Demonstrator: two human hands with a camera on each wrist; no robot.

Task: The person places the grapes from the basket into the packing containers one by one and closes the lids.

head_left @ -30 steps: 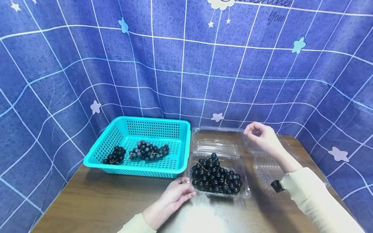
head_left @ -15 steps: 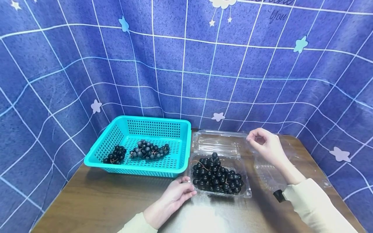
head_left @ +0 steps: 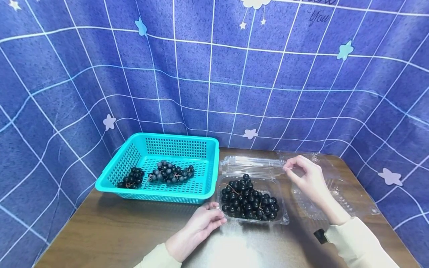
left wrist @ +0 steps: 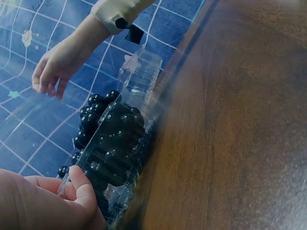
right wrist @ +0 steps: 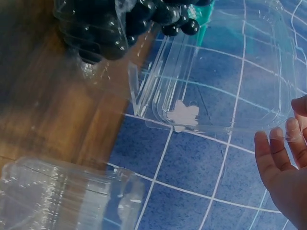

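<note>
A clear plastic clamshell box stands on the table, its base filled with dark grapes. The box's hinged lid is raised and tilted at the back, seen also as a clear lid in the right wrist view. My right hand pinches the lid's right corner between thumb and fingertips. At the base's near left corner, my left hand pinches the rim; in the left wrist view the left thumb lies over the box edge.
A turquoise basket to the left holds a small grape bunch and a larger grape bunch. Another clear plastic container lies at right under my forearm. A blue grid-patterned curtain hangs behind the wooden table.
My right hand has moved slightly lower and toward me, tilting the lid with it. My left hand stays at the corner, and the grapes have not moved.
</note>
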